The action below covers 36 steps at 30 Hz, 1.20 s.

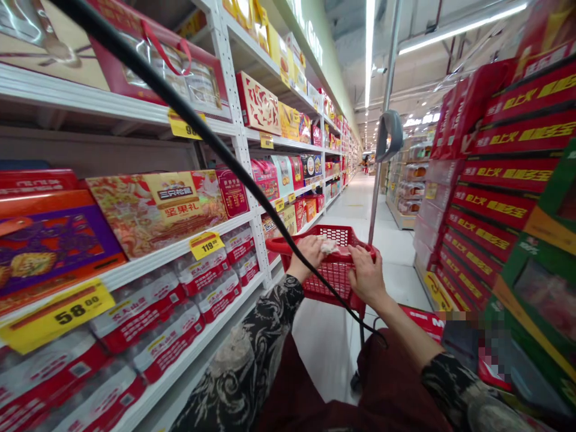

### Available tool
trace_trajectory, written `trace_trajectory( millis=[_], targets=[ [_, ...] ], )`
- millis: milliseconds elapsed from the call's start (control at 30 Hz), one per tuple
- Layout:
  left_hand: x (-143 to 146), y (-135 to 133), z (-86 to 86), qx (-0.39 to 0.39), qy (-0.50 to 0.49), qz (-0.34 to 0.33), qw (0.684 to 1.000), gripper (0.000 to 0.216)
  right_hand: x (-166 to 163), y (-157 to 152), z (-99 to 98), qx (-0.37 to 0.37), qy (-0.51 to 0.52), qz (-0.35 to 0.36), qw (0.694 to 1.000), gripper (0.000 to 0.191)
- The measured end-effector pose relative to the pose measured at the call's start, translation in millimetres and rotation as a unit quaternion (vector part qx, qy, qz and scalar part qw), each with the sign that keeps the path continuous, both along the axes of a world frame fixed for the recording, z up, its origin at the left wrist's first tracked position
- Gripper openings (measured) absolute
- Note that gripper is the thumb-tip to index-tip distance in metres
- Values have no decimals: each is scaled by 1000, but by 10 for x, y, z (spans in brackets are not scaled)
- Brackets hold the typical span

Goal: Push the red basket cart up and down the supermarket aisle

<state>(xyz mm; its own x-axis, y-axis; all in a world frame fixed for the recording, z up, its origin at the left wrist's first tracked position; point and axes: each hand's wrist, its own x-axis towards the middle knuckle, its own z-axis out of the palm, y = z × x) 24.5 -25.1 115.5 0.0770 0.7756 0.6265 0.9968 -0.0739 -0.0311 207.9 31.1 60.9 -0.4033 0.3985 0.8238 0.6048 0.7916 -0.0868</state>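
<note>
A red plastic shopping basket point(335, 273) on a trolley stands in the aisle ahead of me. My left hand point(307, 254) is closed over the basket's near rim, next to a small crumpled white thing point(329, 245) lying there. My right hand point(366, 275) rests on the same rim a little to the right, fingers bent down over the edge. The trolley's grey handle pole point(386, 144) rises upright behind the basket. A black cable point(189, 117) hangs slanting across the view in front of my arms.
White shelves point(148, 261) on the left hold boxed gift sets, yellow price tags and packs of bottled water. Stacked red and green cartons point(499, 204) stand on the right. The pale aisle floor point(360, 204) runs far ahead, with a distant person at its end.
</note>
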Motion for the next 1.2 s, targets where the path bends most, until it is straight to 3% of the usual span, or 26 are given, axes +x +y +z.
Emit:
trace_trajectory(
  millis=[100,167,367,467,567,833,900,1067,1200],
  targets=[
    [-324,-117,25,7,-19,54,998,33,-8,-6,-12,-3,9,2,1000,58],
    [-354,-138,52,9,-16,61,998,34,-32,-17,-20,-2,20,-4,1000,55],
    [253,28,104,9,-2,11,1000,39,-38,-38,-23,5,15,-3,1000,52],
    [405,81,104,9,-23,-6,1000,34,-2,-37,-12,9,5,2,1000,53],
    [294,81,61,27,-65,19,997,32,18,-39,-5,15,4,3,1000,52],
    [-248,70,-12,88,-117,164,976,31,-26,-39,-41,23,30,25,999,56],
    [-184,82,-25,81,-96,146,981,29,-42,-31,-57,24,40,29,998,60],
    [338,162,-73,72,-10,11,997,25,-19,13,-76,29,79,38,996,64],
    [513,190,-121,80,44,-80,993,25,52,74,-55,-8,106,-17,994,64]
  ],
)
